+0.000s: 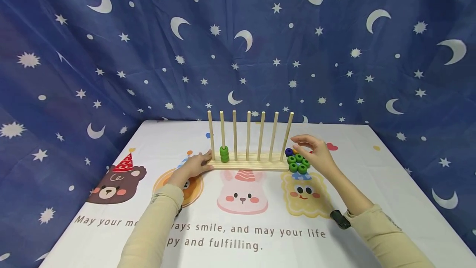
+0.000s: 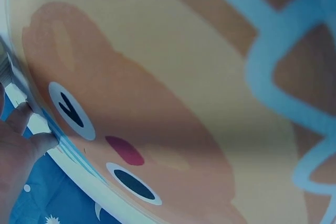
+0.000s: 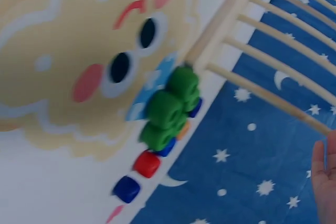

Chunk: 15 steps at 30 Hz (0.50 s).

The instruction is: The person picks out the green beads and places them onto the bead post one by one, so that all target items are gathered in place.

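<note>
Left fingers (image 1: 204,158) hold the wooden rack (image 1: 253,165); right fingers (image 1: 305,138), slightly parted, hang near green beads (image 1: 299,158)

You are facing a rack (image 1: 249,168) of smooth, matt bare wood and smooth-surfaced green beads (image 1: 302,172), while wearing matt cloth sleeves (image 1: 148,226) before a creased fabric backdrop (image 1: 260,82).

- A large printed face (image 2: 144,111), orange-brown, fills the middle: one eye marked with a V (image 2: 72,110), one dark oval eye (image 2: 134,184), and a red oval (image 2: 125,150) between them.
- Right of the face, a wavy light-blue band (image 2: 261,77) lies over darker brown.
- Left of the face, the left hand (image 2: 18,142) reaches in from the edge, fingertips at the print's border; what they touch is unclear.
- Below the face, a pale strip (image 2: 113,201), then blue cloth (image 2: 58,187) with white shapes.
</note>
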Tool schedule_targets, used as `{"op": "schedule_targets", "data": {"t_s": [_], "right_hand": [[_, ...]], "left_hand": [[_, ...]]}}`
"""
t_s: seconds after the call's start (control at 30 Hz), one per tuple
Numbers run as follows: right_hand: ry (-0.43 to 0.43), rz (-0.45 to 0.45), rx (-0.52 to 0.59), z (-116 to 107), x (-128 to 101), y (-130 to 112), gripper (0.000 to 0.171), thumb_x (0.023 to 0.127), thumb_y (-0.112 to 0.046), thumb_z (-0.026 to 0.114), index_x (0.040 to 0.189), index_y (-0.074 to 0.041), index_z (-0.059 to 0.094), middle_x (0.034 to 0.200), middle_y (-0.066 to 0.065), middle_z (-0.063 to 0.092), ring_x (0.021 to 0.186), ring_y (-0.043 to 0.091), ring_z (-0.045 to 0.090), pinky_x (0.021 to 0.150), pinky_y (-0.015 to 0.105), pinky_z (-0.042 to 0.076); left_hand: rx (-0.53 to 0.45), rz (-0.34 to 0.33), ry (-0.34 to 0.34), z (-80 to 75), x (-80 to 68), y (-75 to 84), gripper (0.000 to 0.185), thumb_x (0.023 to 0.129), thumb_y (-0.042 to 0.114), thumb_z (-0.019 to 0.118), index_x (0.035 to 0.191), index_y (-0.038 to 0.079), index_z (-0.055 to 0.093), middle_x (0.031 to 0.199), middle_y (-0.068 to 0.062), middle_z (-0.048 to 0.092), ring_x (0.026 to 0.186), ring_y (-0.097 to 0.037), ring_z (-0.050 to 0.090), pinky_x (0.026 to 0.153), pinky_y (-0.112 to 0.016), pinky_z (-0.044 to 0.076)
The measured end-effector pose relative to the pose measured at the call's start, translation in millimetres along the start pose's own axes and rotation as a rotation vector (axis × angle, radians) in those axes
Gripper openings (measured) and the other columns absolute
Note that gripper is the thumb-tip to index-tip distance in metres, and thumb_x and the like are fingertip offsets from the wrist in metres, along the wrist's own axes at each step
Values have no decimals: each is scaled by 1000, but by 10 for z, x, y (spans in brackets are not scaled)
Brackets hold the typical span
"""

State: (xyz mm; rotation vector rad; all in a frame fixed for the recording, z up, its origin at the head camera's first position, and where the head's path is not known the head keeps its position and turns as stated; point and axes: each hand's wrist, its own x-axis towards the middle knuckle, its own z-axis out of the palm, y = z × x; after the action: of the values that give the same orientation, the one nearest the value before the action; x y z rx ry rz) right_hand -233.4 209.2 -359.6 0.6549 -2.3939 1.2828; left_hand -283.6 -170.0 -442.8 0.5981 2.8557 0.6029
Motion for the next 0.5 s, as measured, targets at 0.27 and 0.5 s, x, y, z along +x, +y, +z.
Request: {"op": "schedule_targets", "data": {"t_s": [0.27, 0.5], "right_hand": [[2, 64, -70, -60, -103, 382, 22, 83, -12, 60, 103, -1, 61, 103, 15, 64, 94, 19, 58, 82, 34, 49], [-53, 102, -84, -111, -148, 596, 27, 83, -12, 60, 107, 1, 59, 104, 20, 62, 95, 34, 57, 81, 46, 47]], "left_hand": [[-11, 6, -2, -1, 0, -22, 57, 86, 32, 54, 133, 6, 37, 143, -12, 25, 126, -45, 26, 102, -55, 24], [-6, 12, -13, 7, 16, -13, 57, 86, 32, 54, 133, 5, 37, 142, -13, 25, 125, -46, 25, 101, -56, 24]]}}
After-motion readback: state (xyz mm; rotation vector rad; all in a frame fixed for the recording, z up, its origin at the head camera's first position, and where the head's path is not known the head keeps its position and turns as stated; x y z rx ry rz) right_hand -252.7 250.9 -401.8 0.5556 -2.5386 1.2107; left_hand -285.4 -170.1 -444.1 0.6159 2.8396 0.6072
